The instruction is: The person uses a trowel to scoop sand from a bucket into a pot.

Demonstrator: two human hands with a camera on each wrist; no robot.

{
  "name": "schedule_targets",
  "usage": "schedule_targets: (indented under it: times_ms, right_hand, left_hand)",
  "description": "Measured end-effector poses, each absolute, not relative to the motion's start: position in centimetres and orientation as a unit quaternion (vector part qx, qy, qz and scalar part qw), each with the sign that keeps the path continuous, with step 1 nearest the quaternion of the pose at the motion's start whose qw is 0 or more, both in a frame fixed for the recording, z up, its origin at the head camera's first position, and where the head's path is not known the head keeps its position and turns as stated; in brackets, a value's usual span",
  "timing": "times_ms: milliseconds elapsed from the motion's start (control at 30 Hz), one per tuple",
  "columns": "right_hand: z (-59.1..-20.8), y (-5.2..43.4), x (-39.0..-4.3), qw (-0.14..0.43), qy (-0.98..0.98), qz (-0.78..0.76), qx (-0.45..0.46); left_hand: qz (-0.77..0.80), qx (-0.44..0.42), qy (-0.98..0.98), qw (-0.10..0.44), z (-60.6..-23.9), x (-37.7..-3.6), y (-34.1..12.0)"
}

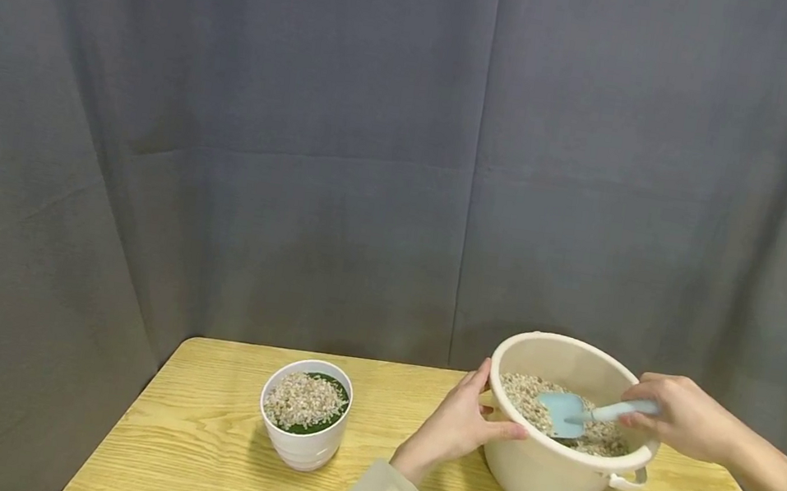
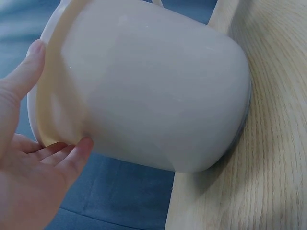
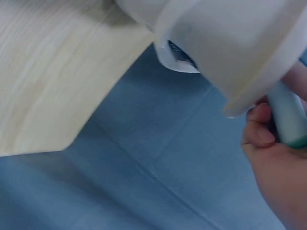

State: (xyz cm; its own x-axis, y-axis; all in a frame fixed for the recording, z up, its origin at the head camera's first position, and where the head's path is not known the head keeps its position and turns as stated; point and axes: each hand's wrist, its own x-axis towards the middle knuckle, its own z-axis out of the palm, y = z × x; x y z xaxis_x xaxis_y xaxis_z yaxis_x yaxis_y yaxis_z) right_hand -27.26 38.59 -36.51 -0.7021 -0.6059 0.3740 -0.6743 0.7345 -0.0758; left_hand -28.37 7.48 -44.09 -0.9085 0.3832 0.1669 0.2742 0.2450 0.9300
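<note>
A cream bucket stands on the table's right side, leaning slightly toward the person. Inside lies pale, grainy gravel. My left hand holds the bucket's left rim; in the left wrist view, its thumb lies along the rim and the other fingers bend beneath it. With my right hand I grip the handle of a light-blue hand trowel, whose blade rests at the gravel inside the bucket. The right wrist view shows the trowel handle enclosed by the fingers, close to the rim.
On the left of the wooden table stands a white pot with similar gravel over a green surface. A white side handle sticks out from the bucket. Behind the table hangs a grey-blue curtain.
</note>
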Motion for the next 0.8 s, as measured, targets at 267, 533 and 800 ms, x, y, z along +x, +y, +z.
schedule_targets:
  times_ms: [267,533,800]
  right_hand:
    - [-37.2,38.8,-27.0,0.186,-0.911,0.144,0.337]
    - [-37.1,37.8,-26.8,0.162,-0.922,0.169,0.309]
    - [-37.3,37.9,-26.6,0.155,-0.927,0.184,0.289]
  left_hand:
    - [0.582,0.206,0.785,0.052,-44.1,-28.1,7.5]
    - [0.593,0.215,0.774,0.051,-44.2,-28.2,7.4]
    - [0.594,0.22,0.772,0.05,-44.3,-28.3,7.5]
